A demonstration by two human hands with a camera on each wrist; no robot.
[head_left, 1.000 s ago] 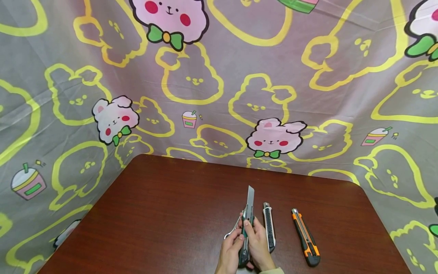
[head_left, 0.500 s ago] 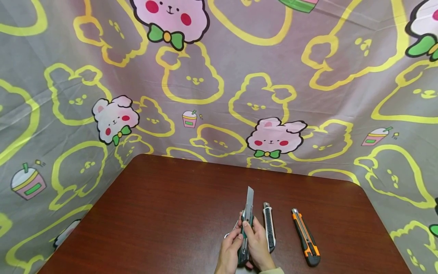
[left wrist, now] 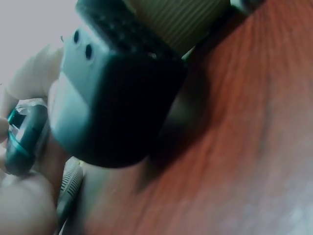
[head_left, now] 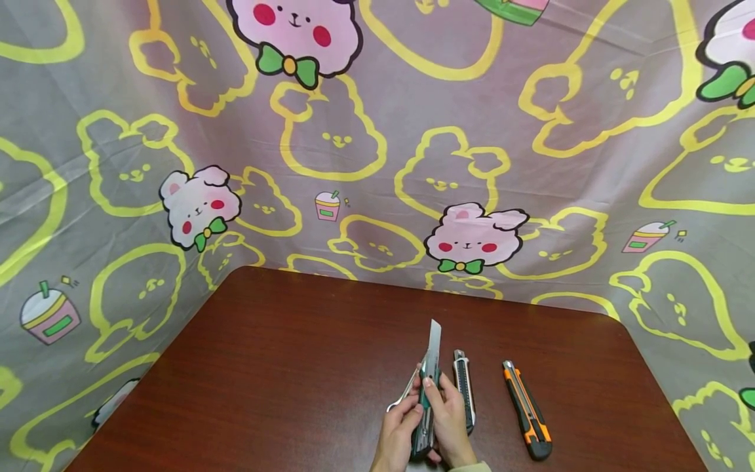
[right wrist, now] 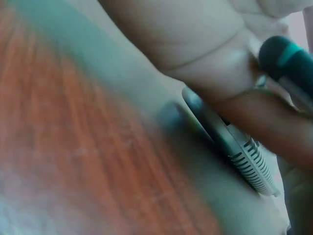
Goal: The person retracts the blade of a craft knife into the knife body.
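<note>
Near the table's front edge, both hands hold a green-and-black snap-off utility knife (head_left: 423,436) with its long blade (head_left: 434,342) extended away from the body. My left hand (head_left: 395,432) pinches the handle from the left. On the other side, my right hand (head_left: 449,419) grips it, its thumb lying on top near the blade end. Just right of that hand a grey-and-black utility knife (head_left: 463,387) lies on the table, its lower end partly covered. A thin silver-edged object (head_left: 391,408) shows left of the hands, mostly hidden. In the right wrist view the held knife's end (right wrist: 281,56) emerges by the palm.
Farther right lies an orange-and-black utility knife (head_left: 527,410) on the brown wooden table (head_left: 283,367). Patterned cloth (head_left: 366,118) surrounds the table's back and sides. A black boxy device (left wrist: 117,98) fills much of the left wrist view.
The held utility knife has tilted a little, its blade tip shifting slightly right. Both hands keep their hold, and the right hand has moved a touch. The knives on the table stay put.
</note>
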